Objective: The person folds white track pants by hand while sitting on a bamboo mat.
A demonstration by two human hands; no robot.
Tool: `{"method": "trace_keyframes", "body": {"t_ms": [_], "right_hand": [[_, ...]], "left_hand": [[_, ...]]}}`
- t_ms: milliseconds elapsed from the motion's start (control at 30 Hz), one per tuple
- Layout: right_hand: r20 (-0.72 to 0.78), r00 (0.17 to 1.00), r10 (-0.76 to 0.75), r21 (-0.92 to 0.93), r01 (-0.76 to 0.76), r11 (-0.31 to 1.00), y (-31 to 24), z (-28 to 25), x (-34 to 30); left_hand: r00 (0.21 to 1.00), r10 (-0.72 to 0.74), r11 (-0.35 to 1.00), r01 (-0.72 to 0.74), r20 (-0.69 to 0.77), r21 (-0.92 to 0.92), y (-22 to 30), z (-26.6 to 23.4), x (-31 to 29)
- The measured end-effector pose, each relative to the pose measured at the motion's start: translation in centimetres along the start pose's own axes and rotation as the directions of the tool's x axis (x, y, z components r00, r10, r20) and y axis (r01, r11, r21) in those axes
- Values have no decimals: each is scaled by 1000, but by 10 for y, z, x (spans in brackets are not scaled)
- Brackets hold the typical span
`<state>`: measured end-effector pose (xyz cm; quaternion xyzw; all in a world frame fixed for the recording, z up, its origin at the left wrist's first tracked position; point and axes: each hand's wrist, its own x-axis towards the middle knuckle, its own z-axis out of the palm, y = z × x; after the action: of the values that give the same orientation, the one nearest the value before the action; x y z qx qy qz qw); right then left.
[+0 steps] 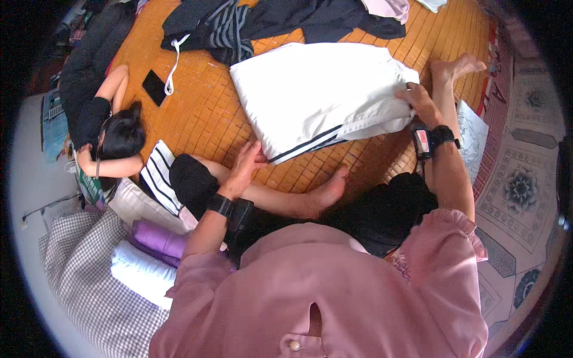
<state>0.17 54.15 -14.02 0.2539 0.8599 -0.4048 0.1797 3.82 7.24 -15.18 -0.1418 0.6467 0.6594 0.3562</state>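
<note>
No packages or signs show; the nearest to a label is the pale patch on the black band [425, 141] at your right wrist, matched by a plain black band [219, 205] on your left. You sit cross-legged on the bamboo mat [203, 107]. Your left hand [246, 162] lies palm down, fingers flat, on the near corner of the white garment [319, 89], pressing without gripping. Your right hand [421, 102], arm stretched forward, pinches the garment's right edge between curled fingers. The garment lies folded flat on the mat, its long axis running from your left knee up to the right, 2 dark stripes along its near edge. Dark clothes [250, 24] are heaped beyond it.
</note>
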Motion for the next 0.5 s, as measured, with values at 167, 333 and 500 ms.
{"method": "trace_keyframes", "body": {"t_ms": [167, 333, 500], "right_hand": [[196, 980, 27, -19, -24, 1000, -18, 4, -11], [92, 996, 11, -48, -7, 999, -12, 9, -3], [158, 987, 33, -60, -24, 998, 34, 0, 2]], "left_hand": [[966, 257, 798, -219, 13, 561, -23, -5, -8], [840, 511, 436, -71, -181, 897, -39, 27, -5], [895, 329, 544, 81, -301, 835, -20, 35, 0]]}}
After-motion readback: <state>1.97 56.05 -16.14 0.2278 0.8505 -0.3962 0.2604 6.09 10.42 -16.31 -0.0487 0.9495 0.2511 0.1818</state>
